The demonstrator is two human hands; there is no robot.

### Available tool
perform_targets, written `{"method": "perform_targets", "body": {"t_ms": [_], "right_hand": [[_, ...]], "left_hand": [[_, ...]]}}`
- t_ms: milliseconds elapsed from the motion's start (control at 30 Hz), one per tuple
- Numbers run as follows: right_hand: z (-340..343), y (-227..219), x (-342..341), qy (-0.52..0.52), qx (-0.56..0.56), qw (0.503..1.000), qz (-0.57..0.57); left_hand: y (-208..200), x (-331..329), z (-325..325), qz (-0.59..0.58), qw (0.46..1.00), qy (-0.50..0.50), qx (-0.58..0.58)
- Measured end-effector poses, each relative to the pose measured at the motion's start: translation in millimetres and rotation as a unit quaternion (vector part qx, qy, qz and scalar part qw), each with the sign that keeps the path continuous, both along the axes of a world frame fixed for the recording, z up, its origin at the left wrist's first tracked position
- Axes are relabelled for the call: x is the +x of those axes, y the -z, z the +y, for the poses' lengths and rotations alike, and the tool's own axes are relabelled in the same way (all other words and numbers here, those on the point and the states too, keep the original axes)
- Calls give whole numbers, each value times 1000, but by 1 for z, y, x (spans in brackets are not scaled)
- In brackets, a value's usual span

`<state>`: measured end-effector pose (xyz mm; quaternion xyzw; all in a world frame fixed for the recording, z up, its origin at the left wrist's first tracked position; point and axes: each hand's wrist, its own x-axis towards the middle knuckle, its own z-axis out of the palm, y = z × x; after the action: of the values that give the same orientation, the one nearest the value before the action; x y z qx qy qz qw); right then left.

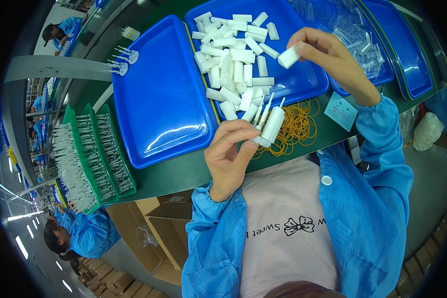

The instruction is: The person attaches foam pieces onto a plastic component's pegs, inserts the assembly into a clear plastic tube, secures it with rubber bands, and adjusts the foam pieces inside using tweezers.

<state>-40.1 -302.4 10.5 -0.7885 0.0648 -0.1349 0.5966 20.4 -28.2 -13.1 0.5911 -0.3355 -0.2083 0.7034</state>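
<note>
Between the thumb and fingers of my left hand (227,158) is a white plastic part with thin upright prongs (264,113). A white rectangular sleeve (274,125) stands over one of its prongs. My right hand (330,55), up and to the right, pinches another short white sleeve (288,57) above a blue tray (303,82). Many similar white sleeves (237,54) lie heaped in that tray. Just beyond the part in my left hand is a tangle of yellow rubber bands (299,126) on the green table.
An upright blue tray stack sits left, the front blue tray (159,99) bare inside, with pronged white parts (126,58) at its corner. Green racks (92,159) hold many pronged parts. Clear plastic pieces (362,49) fill a right tray. A pale card (341,111) lies nearby. Co-workers (87,231) sit left.
</note>
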Motion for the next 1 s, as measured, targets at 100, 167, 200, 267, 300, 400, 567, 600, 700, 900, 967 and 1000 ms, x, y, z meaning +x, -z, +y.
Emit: {"method": "perform_targets", "body": {"t_ms": [100, 167, 200, 267, 300, 400, 567, 600, 700, 900, 967, 1000], "right_hand": [[11, -11, -9, -45, 49, 997, 31], [18, -13, -10, -74, 91, 991, 64], [19, -12, -11, -73, 91, 991, 64], [21, -10, -11, -89, 135, 984, 74], [22, -10, -12, -89, 136, 984, 74], [20, -7, -12, -75, 159, 981, 76], [23, -8, -15, -89, 207, 971, 84], [29, -9, -15, -90, 206, 971, 84], [58, -11, -20, -106, 182, 976, 61], [64, -19, -21, -153, 109, 980, 65], [45, -12, -7, -131, 77, 987, 46], [36, -7, 2, -97, 57, 992, 47]], "left_hand": [[-12, -3, -4, -39, 999, 1, 18], [-13, -2, -4, -63, 998, 3, 26], [-13, -2, -4, -87, 996, 7, 35], [-14, -2, -3, -84, 996, 6, 43], [-14, -3, -2, -80, 995, 5, 52], [-14, -1, -2, -83, 995, 7, 47], [-14, 0, -2, -104, 993, 19, 54], [-14, 1, -3, -127, 990, 25, 60], [-8, 4, -9, -211, 977, 1, 42], [2, -1, -4, -106, 993, -37, 47], [9, 0, 1, -106, 991, 19, 80], [9, -1, 0, -106, 991, 18, 80]]}}
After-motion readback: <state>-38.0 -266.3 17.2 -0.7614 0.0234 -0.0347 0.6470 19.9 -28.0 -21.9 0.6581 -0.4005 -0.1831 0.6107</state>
